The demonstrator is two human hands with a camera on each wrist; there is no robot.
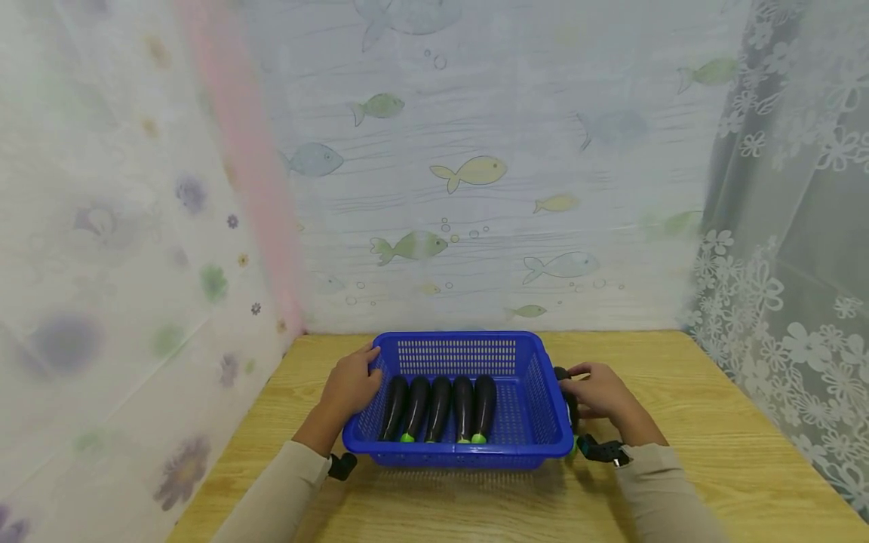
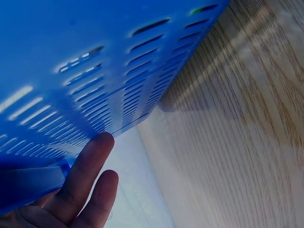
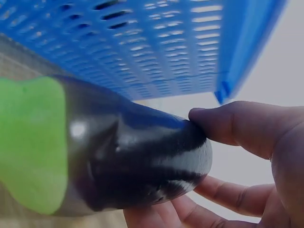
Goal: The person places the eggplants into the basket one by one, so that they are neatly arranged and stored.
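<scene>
A blue plastic basket (image 1: 462,448) with slotted walls holds several dark eggplants (image 1: 440,407) lying side by side, their green stem ends toward the near wall. My left hand (image 1: 352,382) grips the basket's left rim, and its fingers (image 2: 90,164) lie along the outside of the slotted wall in the left wrist view. Just outside the right wall, my right hand (image 1: 600,394) holds another eggplant (image 3: 137,147) by its rounded dark end, thumb on one side and fingers on the other. The green cap of that eggplant points toward my wrist.
The basket stands on a light wood-grain table (image 1: 652,362). A fish-patterned sheet (image 1: 489,226) hangs behind the table, with a flowered sheet (image 1: 136,302) at the left and a sheer floral curtain (image 1: 801,302) at the right.
</scene>
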